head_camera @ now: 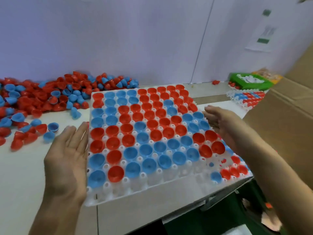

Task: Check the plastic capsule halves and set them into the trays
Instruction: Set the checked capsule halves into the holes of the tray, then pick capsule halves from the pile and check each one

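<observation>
- While the white tray (pixel 144 189) lay on the table (pixel 25 175), nearly filled with red and blue capsule halves (pixel 145 126), the left hand (pixel 67 153) and right hand (pixel 220 122) flanked its two sides, fingers straight, palms facing inward, holding nothing.
- Filling looked almost done; the step in hand seemed to be squaring or lifting the tray.
- Next would call for an even, level grip on both edges, so no halves tipped out.
- A loose pile of halves (pixel 42 97) lay just left of the tray; a cardboard box (pixel 284 126) crowded the right arm.
- Another filled tray (pixel 245 97) and a green tray (pixel 249 82) sat well behind.
</observation>
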